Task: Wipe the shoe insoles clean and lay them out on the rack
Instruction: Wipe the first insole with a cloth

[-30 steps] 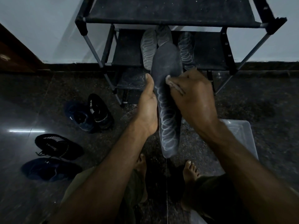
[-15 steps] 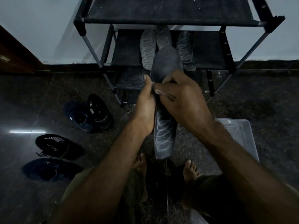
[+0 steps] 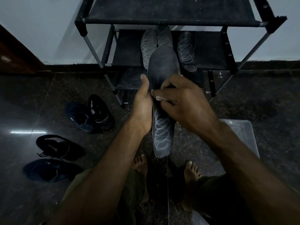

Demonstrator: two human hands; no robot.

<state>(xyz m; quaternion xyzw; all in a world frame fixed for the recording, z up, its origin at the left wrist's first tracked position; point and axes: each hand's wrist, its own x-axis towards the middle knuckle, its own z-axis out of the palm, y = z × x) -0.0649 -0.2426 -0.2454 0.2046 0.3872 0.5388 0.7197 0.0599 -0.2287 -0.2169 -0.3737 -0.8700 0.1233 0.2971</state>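
The left hand point(image 3: 142, 109) grips the dark insole point(image 3: 162, 98) along its edge, held lengthwise at frame center; the right hand point(image 3: 183, 101) pinches a small pale wipe point(image 3: 158, 97) against it. At 12 o'clock, 3 insoles point(image 3: 185, 51) lie on the black rack point(image 3: 211, 51) — 4 sneakers point(image 3: 60, 147) sit at 9.

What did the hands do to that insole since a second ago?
The right hand slid from the far, plain part of the insole back toward its middle, its fingers now curled, pinching something small and pale. The left hand kept gripping the insole's left edge. The three insoles on the rack and the shoes stayed put.
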